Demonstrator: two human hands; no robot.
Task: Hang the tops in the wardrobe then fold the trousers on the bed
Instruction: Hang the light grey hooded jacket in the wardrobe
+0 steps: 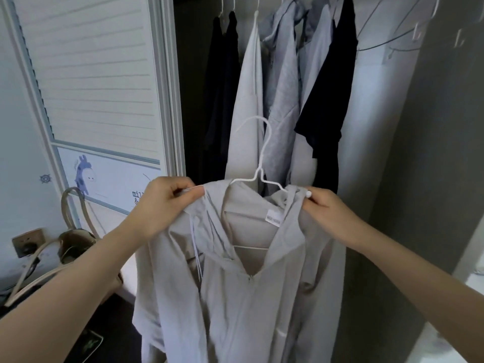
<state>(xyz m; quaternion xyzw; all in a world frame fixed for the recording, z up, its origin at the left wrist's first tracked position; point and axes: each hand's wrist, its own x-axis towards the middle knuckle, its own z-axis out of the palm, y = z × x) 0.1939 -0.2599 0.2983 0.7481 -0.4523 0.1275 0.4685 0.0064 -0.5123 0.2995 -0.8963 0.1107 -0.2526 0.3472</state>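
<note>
1. Plainly, in the head view, a light grey hooded top [235, 297] is held up between both hands, in front of the open wardrobe [193, 100].
2. The top is draped on a white wire hanger [258, 163], whose hook rises above and between the hands, not on any rail.
3. The left hand [167, 203] is curled round the top's left shoulder, with fabric and the hanger's end pinched between thumb and fingers.
4. The right hand [318, 205] is closed on the opposite shoulder, where the fabric and the hanger's white tip are pinched at the fingertips.
5. A white drawstring [195, 247] is seen hanging down below the left hand, and a small label [273, 218] is shown inside the collar, between the hands.
6. Beyond the hands, grey hanging garments [282, 82] and dark ones [327, 87] are seen in the wardrobe.
7. Bare wire hangers [387, 35] are seen above and beyond the right hand.
8. Left of the left hand, a louvred wardrobe door [86, 74] with a cartoon sticker [83, 174] is visible.
9. Below the left forearm, a bag with long beige handles [70, 231] is seen.
10. Neither the trousers nor the bed can be made out.
</note>
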